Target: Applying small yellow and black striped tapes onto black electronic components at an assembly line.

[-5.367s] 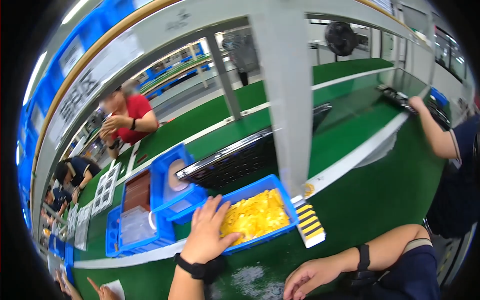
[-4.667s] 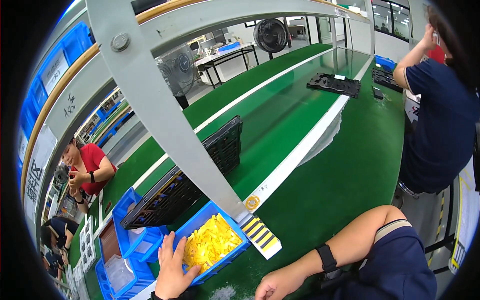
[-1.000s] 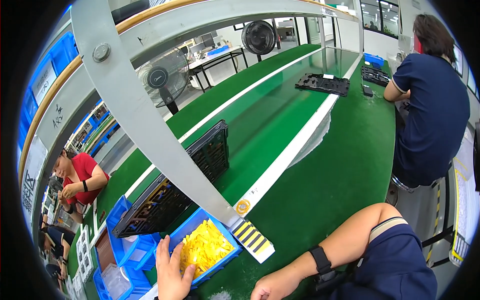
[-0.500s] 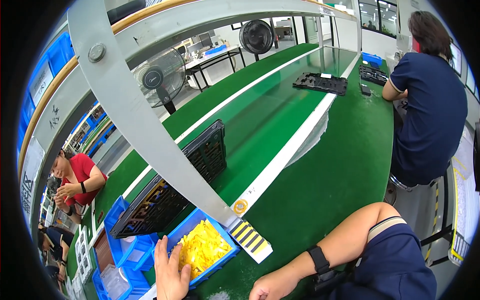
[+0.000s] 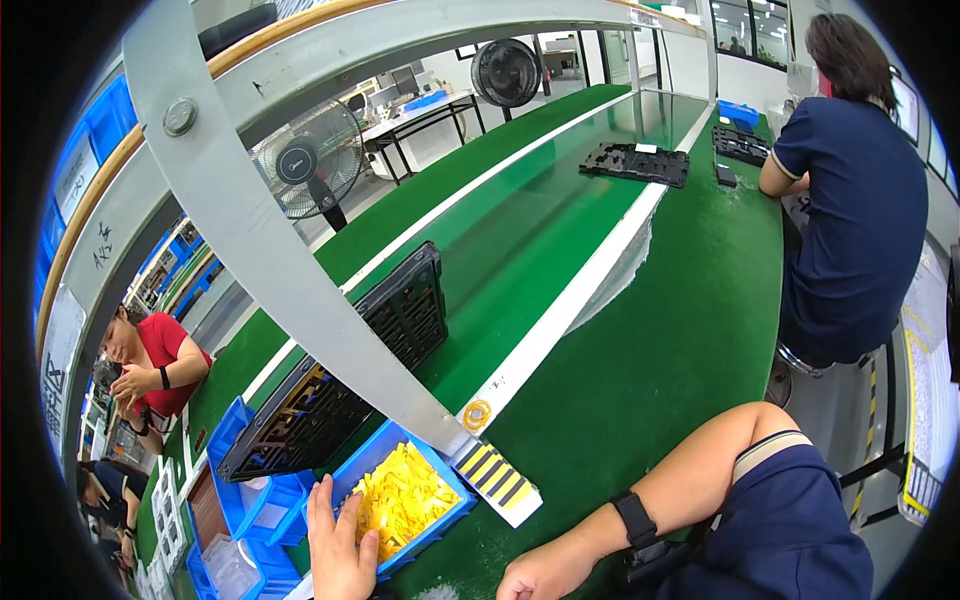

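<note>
My left hand (image 5: 342, 550) lies at the near left side of a blue bin (image 5: 462, 505), its fingers spread and nothing held in them. Inside the bin is a heap of small yellow pieces (image 5: 405, 500). The fingertips are close to the bin's left rim; whether they touch it I cannot tell. At the lower edge, over the green table, is my right hand (image 5: 548, 572). Its fingers run out of the picture, so I cannot tell whether they hold anything. A black band is around my right wrist.
More blue bins (image 5: 265, 545) stand left of the yellow pieces. Black trays (image 5: 300, 415) lean behind a grey metal post (image 5: 290, 270). Another black tray (image 5: 640, 165) lies far off on the green table (image 5: 690, 330). A person in navy (image 5: 855, 200) sits at the right, another in red (image 5: 165, 350) at the left.
The whole view has shifted slightly. My hands keep nearly the same place beside the bin and at the lower edge. The person in red has moved their hands a little.
</note>
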### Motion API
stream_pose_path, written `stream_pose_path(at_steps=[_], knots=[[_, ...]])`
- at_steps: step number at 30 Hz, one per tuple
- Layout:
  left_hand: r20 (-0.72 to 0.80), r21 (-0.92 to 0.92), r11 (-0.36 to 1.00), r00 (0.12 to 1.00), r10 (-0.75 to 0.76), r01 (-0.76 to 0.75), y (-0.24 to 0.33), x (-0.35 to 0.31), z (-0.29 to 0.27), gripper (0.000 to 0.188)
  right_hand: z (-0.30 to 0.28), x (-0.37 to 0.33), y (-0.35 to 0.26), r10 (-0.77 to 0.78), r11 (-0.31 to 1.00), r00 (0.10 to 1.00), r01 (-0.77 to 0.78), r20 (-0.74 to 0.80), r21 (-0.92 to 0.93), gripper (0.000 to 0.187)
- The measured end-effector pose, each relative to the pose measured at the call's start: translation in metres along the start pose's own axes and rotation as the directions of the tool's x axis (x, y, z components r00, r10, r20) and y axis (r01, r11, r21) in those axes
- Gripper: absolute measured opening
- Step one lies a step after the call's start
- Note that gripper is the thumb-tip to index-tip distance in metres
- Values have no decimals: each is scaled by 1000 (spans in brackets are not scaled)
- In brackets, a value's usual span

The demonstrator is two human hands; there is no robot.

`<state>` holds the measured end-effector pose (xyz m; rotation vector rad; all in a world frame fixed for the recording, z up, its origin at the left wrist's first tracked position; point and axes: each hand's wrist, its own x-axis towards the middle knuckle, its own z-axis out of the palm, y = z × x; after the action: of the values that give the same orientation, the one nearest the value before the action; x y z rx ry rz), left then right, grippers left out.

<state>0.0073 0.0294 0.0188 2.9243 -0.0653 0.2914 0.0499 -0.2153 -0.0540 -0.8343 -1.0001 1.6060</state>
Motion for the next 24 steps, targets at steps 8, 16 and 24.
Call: stream_pose_path(at_steps=[8,16,24], knots=[[-11,-25,999,1000,25,-25,7,-1,-4,41,1,0,-2,4,1000,1000,-4,-16,-8,28],[-10,-24,1000,1000,8,-9,10,-1,-5,40,1,0,-2,0,1000,1000,0,-8,-4,27],[-17,-38,999,1000,-6,5,10,0,-3,40,1,-1,-1,1,1000,1000,-1,0,2,29]])
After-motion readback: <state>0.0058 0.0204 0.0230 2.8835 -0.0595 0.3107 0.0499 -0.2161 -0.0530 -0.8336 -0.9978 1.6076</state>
